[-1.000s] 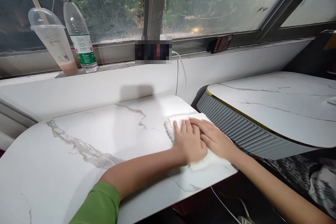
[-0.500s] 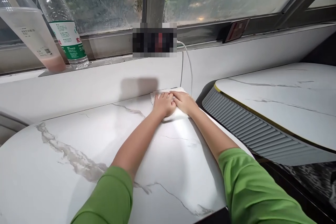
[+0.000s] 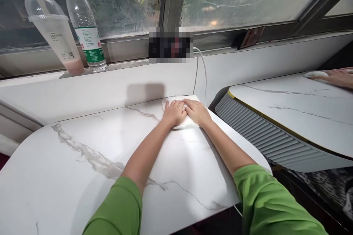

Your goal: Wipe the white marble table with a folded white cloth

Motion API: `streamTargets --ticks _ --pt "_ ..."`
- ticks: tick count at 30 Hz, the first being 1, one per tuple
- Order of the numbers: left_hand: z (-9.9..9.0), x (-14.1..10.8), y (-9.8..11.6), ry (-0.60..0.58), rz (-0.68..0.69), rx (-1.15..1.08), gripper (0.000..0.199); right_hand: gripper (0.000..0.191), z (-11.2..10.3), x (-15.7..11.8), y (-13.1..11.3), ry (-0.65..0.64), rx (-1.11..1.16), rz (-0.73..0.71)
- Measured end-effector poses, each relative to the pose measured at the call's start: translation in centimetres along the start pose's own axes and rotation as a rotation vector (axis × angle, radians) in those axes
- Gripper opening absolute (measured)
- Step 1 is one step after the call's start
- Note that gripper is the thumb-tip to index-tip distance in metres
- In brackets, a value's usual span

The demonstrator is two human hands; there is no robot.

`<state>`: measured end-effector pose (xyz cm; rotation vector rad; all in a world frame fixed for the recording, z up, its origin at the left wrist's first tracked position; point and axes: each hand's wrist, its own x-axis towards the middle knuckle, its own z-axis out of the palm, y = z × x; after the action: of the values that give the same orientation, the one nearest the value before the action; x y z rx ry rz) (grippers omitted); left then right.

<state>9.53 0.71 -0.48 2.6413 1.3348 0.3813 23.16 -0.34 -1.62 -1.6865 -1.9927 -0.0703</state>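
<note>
White, grey-veined table (image 3: 110, 198) carries a white cloth (image 3: 190, 122) beneath both hands.

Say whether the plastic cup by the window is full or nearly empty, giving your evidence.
Nearly empty: the plastic cup shows pink liquid only at its bottom.

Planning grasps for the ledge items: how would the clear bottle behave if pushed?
The bottle looks mostly empty, so probably light and easily tipped, being tall and narrow. Its thin-looking clear wall would likely dent under a squeeze.
</note>
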Motion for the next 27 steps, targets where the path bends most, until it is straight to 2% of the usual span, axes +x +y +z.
streamTargets --ticks 7,12,16,19,24,27 --pt "-1.2 -4.4 -2.0 -0.018 0.019 -0.025 0.048 0.043 0.5 -2.2 -5.2 -0.001 -0.009 0.074" --pt "-3.6 -9.1 -6.1 -0.031 0.003 0.0 0.048 0.041 2.0 -2.5 -11.9 -0.029 0.014 0.068" --pt "-6.4 -14.3 -11.6 0.008 -0.041 0.032 0.047 0.039 4.3 -2.0 -19.6 -0.064 0.074 0.042" --pt "-9.0 -19.5 -16.7 0.042 -0.123 0.056 0.044 0.039 6.4 -1.6 -26.7 -0.088 0.122 -0.022" --pt "-13.2 -30.7 -24.3 0.129 -0.317 0.106 0.042 0.041 9.7 -2.1 -39.6 -0.145 0.235 -0.26" --pt "-15.1 -37.4 -26.4 0.183 -0.475 0.158 0.041 0.043 10.6 -3.3 -45.9 -0.19 0.312 -0.416"
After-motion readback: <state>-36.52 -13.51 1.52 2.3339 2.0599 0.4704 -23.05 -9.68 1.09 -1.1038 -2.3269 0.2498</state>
